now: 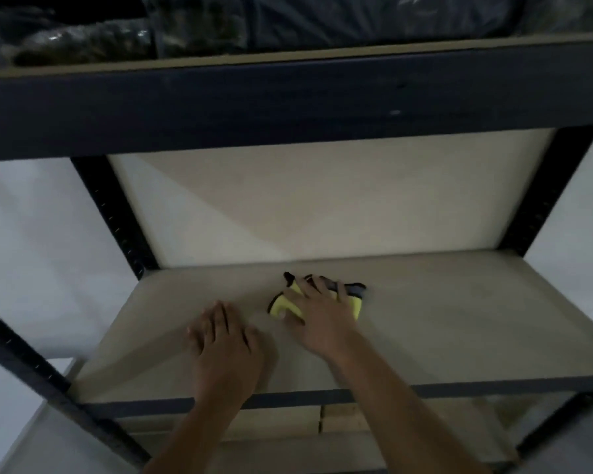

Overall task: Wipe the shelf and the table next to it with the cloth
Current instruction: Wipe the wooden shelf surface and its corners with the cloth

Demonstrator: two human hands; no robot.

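My right hand (322, 311) lies spread flat on the cloth (351, 302), hiding most of it, mid-shelf (442, 323). My left hand (225, 340) rests open on the board beside it. Dark blurred bundles (117, 39) above are unreadable.

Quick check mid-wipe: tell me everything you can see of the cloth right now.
The cloth is a small yellow-green rag with dark edging and a grey-blue patch at its far side; it looks like soft microfibre. It lies crumpled and flattened on the pale shelf board, near the middle and toward the back. The right hand presses on it with spread fingers, hiding its middle. The left hand rests on the board beside it, not touching it.
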